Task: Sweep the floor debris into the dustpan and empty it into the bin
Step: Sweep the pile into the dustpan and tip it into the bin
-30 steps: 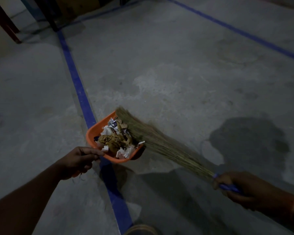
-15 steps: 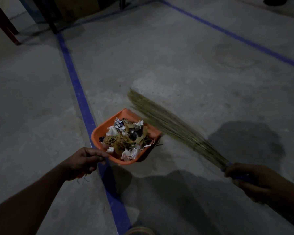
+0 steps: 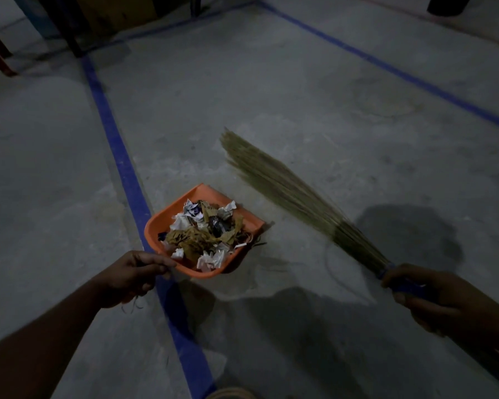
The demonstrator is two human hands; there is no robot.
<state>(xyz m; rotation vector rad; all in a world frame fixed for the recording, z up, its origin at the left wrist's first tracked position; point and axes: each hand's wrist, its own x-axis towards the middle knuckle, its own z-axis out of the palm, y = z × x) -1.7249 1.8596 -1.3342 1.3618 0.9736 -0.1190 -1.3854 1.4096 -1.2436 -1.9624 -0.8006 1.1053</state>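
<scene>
Two bare hands are at work over a dim grey concrete floor (image 3: pixel 271 82); the left hand (image 3: pixel 133 276) is closed around the near end of an orange dustpan (image 3: pixel 162 226), whose handle is hidden inside the grip; the right hand (image 3: pixel 432 295) is wrapped tight round the blue handle (image 3: pixel 406 286) of a grass broom (image 3: pixel 285 191). The dustpan sits just right of a blue floor line (image 3: pixel 121 159), its open lip turned toward the broom; whether it rests on the concrete or hangs just above it cannot be told. Inside lies a heap of debris (image 3: pixel 205 234) — torn white paper, brown dry leaves, a dark scrap — filling most of the pan. The broom's bristles fan out up and to the left, beside the pan and apart from it, slightly blurred; a dark stain (image 3: pixel 409 234) marks the floor behind them. A second blue line (image 3: pixel 386 67) crosses at upper right.
</scene>
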